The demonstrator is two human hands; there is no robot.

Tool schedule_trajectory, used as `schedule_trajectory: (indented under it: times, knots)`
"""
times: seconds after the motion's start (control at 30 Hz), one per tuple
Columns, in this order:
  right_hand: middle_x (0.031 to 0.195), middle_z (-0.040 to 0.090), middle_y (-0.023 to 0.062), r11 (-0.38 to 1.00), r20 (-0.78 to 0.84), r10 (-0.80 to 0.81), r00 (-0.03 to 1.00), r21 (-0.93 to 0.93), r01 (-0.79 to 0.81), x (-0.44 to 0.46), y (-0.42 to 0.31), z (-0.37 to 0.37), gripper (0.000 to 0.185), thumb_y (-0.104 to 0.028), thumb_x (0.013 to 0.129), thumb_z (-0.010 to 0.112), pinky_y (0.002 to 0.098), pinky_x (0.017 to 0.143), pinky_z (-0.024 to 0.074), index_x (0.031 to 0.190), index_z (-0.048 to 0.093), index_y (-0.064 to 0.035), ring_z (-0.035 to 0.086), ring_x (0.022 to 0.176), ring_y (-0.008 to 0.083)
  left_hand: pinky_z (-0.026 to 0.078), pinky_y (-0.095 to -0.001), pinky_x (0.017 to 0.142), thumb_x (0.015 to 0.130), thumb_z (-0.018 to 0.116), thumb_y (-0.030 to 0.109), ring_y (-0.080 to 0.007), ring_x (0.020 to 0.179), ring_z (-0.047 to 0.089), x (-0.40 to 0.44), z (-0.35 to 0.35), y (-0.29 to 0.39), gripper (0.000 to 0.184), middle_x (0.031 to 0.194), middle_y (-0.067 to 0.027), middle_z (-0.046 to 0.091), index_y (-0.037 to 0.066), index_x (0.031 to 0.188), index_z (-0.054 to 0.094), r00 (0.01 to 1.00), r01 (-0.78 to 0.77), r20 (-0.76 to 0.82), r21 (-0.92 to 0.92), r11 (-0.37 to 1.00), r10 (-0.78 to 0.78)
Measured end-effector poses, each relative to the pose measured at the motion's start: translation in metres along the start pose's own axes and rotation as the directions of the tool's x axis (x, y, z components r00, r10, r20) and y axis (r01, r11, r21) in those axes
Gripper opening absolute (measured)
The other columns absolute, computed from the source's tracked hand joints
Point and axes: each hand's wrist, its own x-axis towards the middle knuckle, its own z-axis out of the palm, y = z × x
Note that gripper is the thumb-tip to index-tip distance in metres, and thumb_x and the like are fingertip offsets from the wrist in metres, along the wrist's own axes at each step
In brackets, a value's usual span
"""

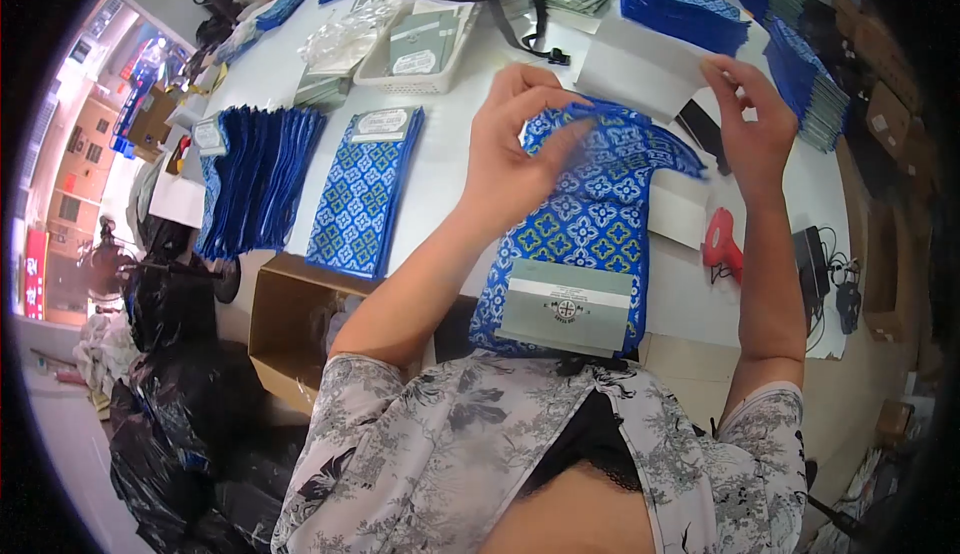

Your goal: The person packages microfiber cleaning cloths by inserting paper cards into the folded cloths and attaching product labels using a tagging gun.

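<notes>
Blue patterned cloth (575, 224) lies right of centre, grey card (568, 304) placed, upper end apparently unflattened; left hand (522, 149) pinches that end, right hand (750, 119) curls beside white sheet (640, 66), grip unclear.

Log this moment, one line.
left hand: at blue cloth | right hand: at white sheet corner | grey card: on cloth

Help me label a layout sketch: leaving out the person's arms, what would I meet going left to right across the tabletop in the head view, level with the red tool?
Row of folded blue cloths → flat-lying patterned cloth → patterned cloth between the arms → white sheet → red tool → black box.
</notes>
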Motion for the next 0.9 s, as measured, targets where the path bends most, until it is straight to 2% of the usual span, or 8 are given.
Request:
schedule_trajectory:
  times: [0.13, 0.2, 0.23, 0.43, 0.5, 0.6, 0.73, 0.9]
  knots:
    - [0.097, 0.073, 0.0030, 0.962, 0.152, -0.029, 0.988, 0.271, -0.014, -0.009, -0.017, -0.002, 0.015, 0.000, 0.086, 0.069, 0.0225, 0.061, 0.0450, 0.100, 0.072, -0.0066, 0.064, 0.080, 0.0082, 0.042, -0.0367, 0.096, 0.075, 0.076, 0.003, -0.0243, 0.105, 0.058, 0.004, -0.003, -0.024, 0.023, 0.118, -0.0121, 0.058, 0.006, 0.096, 0.069, 0.992, -0.070, -0.094, 0.189, 0.979, 0.089]
    - [0.098, 0.072, 0.0026, 0.968, 0.174, -0.138, 0.975, 0.232, 0.095, -0.009, -0.025, -0.007, 0.016, 0.002, 0.086, 0.068, 0.0221, 0.061, 0.0447, 0.100, 0.071, -0.0055, 0.063, 0.080, 0.0097, 0.047, -0.0335, 0.091, 0.081, 0.074, 0.001, -0.0194, 0.104, 0.061, 0.007, 0.000, -0.029, 0.023, 0.119, -0.0120, 0.061, 0.004, 0.102, 0.066, 0.980, 0.171, -0.059, -0.236, 0.956, -0.190]
    - [0.098, 0.072, 0.0026, 0.969, 0.172, -0.137, 0.975, 0.230, 0.096, -0.010, -0.026, -0.008, 0.016, 0.002, 0.086, 0.068, 0.0221, 0.061, 0.0447, 0.100, 0.071, -0.0055, 0.063, 0.080, 0.0097, 0.051, -0.0268, 0.085, 0.084, 0.070, -0.004, -0.0145, 0.094, 0.065, 0.007, 0.000, -0.013, 0.019, 0.111, -0.0088, 0.069, 0.003, 0.101, 0.067, 0.900, 0.401, 0.025, -0.439, 0.804, -0.436]
    - [0.097, 0.071, 0.0019, 0.944, 0.097, 0.097, 0.991, 0.307, -0.122, -0.012, -0.055, -0.006, 0.021, -0.007, 0.088, 0.071, 0.0224, 0.068, 0.0457, 0.108, 0.069, -0.0061, 0.060, 0.077, 0.0106, 0.052, -0.0261, 0.083, 0.084, 0.068, -0.007, -0.0139, 0.088, 0.067, 0.005, 0.003, -0.030, 0.018, 0.099, -0.0089, 0.072, 0.001, 0.100, 0.066, 0.858, 0.431, 0.054, -0.616, 0.660, -0.511]
    - [0.097, 0.071, 0.0038, 0.783, 0.278, 0.305, 0.911, 0.471, -0.406, -0.025, -0.051, 0.002, 0.025, -0.014, 0.090, 0.071, 0.0233, 0.073, 0.0467, 0.112, 0.067, -0.0042, 0.060, 0.080, 0.0086, 0.052, -0.0241, 0.079, 0.084, 0.068, -0.006, -0.0120, 0.084, 0.066, 0.005, 0.006, -0.027, 0.016, 0.096, -0.0078, 0.071, 0.001, 0.098, 0.065, 0.855, 0.429, 0.047, -0.624, 0.653, -0.517]
    - [0.098, 0.070, 0.0056, 0.856, 0.301, 0.245, 0.922, 0.379, -0.351, -0.050, -0.022, 0.022, 0.025, -0.015, 0.093, 0.069, 0.0241, 0.076, 0.0480, 0.112, 0.066, -0.0005, 0.060, 0.084, 0.0079, 0.052, -0.0225, 0.074, 0.086, 0.069, -0.004, -0.0103, 0.081, 0.066, 0.006, 0.005, -0.023, 0.014, 0.092, -0.0067, 0.071, 0.001, 0.097, 0.063, 0.844, 0.439, 0.062, -0.650, 0.621, -0.532]
    - [0.098, 0.070, 0.0064, 0.778, 0.349, 0.348, 0.870, 0.410, -0.476, -0.055, -0.029, 0.023, 0.025, -0.014, 0.093, 0.069, 0.0230, 0.079, 0.0487, 0.113, 0.066, 0.0016, 0.062, 0.088, 0.0082, 0.052, -0.0236, 0.074, 0.086, 0.069, -0.002, -0.0111, 0.079, 0.066, 0.009, 0.002, -0.003, 0.015, 0.091, -0.0075, 0.071, 0.001, 0.100, 0.061, 0.831, 0.442, 0.081, -0.698, 0.563, -0.551]
    - [0.104, 0.069, 0.0077, 0.736, 0.383, 0.248, 0.890, 0.522, -0.430, -0.058, -0.020, 0.026, 0.026, -0.010, 0.095, 0.065, 0.0238, 0.081, 0.0496, 0.118, 0.063, 0.0026, 0.062, 0.092, 0.0094, 0.052, -0.0236, 0.072, 0.087, 0.069, 0.000, -0.0112, 0.078, 0.066, 0.004, -0.002, -0.020, 0.015, 0.089, -0.0088, 0.071, 0.002, 0.097, 0.057, 0.843, 0.427, 0.041, -0.655, 0.623, -0.536]
